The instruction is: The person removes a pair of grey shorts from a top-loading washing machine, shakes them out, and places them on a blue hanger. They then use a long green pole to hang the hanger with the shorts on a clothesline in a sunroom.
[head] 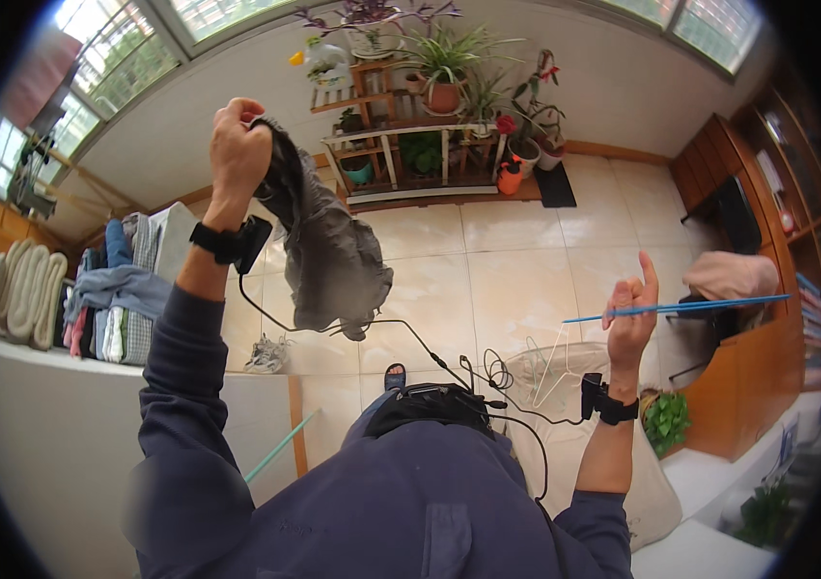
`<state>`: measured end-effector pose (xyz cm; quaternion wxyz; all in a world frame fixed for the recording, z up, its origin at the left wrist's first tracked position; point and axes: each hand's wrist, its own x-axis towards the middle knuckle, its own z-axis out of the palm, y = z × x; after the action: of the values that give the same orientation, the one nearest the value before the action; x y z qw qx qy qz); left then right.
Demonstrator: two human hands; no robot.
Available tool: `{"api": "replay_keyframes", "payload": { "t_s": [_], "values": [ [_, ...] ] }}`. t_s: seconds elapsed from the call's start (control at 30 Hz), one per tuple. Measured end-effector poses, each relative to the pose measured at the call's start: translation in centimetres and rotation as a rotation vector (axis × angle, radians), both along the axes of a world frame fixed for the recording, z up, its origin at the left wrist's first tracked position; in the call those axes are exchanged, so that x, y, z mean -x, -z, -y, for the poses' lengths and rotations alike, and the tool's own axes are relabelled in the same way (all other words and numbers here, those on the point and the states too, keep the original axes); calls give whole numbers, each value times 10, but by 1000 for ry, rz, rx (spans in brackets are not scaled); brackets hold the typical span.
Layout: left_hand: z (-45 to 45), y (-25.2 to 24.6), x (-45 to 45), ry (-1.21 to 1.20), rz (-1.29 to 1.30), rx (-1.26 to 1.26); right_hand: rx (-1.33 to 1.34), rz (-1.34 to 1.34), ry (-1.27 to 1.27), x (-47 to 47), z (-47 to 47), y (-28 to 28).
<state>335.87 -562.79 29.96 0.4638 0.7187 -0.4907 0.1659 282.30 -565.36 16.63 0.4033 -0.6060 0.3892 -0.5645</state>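
Raised at the upper left, my left hand (242, 150) grips the dark gathered edge of a grey garment (334, 246). The cloth hangs down in folds above the tiled floor, and its exact kind is hard to tell. Out to the right, my right hand (629, 318) holds a blue clothes hanger (700, 307), seen almost edge-on, with the index finger pointing up. Beyond and below that hand, white and pale green hangers (559, 373) lie on a beige cloth-covered surface (591, 463). Each wrist wears a black strapped device with a cable.
Folded clothes (117, 289) and a rolled cream blanket (23, 289) are stacked at left above a white partition (92, 420). Potted plants fill a wooden stand (417, 155) by the far wall. A sneaker (267, 354) is on the floor. A wooden desk (750, 391) with a chair (734, 217) stands right.
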Motion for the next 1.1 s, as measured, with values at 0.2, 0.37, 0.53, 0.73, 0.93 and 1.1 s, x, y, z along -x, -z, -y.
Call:
{"api": "replay_keyframes", "payload": {
  "t_s": [0.2,0.37,0.53,0.73,0.93,1.1],
  "values": [
    [-23,8,-25,-21,-595,-16,-141,-216,-414,-86,13,-35],
    [-45,14,-42,-1,-609,33,-234,-469,-637,-138,4,-22],
    [-53,4,-45,198,-726,48,-306,-273,-607,-179,4,-4],
    [-59,-38,-54,435,-578,5,115,-79,-600,-249,-5,-13],
    [-74,-73,-56,679,-472,91,614,-528,-528,-316,-23,-51],
    [-87,-89,-58,759,-522,85,845,-591,-573,-364,-28,-62]
  ]
}}
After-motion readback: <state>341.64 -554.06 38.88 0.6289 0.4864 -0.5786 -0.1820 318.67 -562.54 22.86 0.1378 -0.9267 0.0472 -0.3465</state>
